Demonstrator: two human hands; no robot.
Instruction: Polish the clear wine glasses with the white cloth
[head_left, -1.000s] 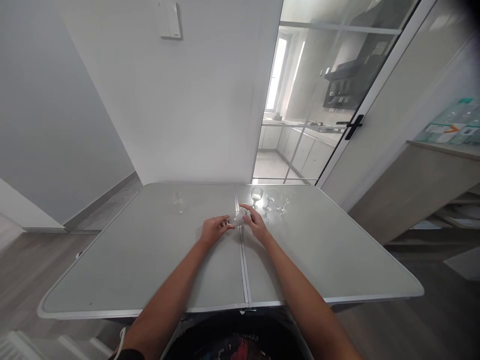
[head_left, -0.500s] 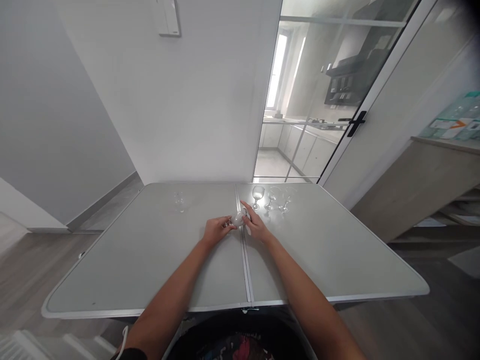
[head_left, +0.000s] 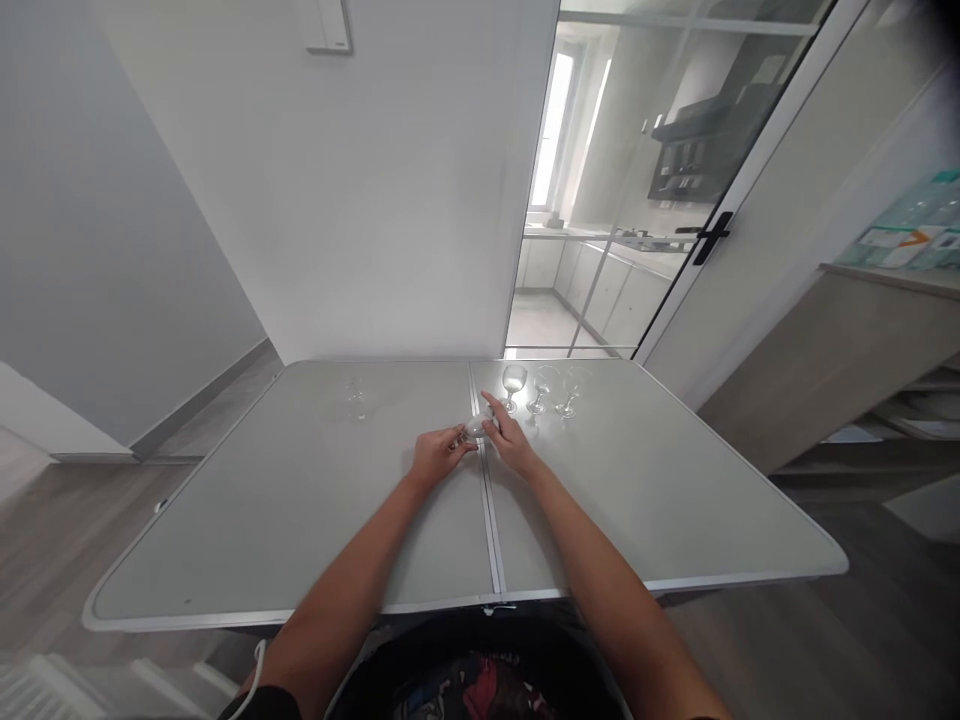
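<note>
Both my hands meet over the middle seam of a grey folding table (head_left: 300, 520). Between them lies a small clear glass (head_left: 475, 427), tipped on its side. My left hand (head_left: 435, 455) pinches one end of it with closed fingers. My right hand (head_left: 511, 440) wraps round the other end, fingers curled over the bowl. Just beyond my right hand stand three clear stemmed glasses (head_left: 538, 388) in a row, upright. Another small glass (head_left: 357, 396) stands alone at the far left of the table.
A white wall rises right behind the table's far edge. A glass sliding door with a black handle (head_left: 711, 238) opens on a kitchen to the right. A wooden counter (head_left: 862, 330) stands at the far right. Wood floor surrounds the table.
My hands and the glass stay together in nearly the same place; they shifted slightly toward the far edge. The view has tilted a little.
</note>
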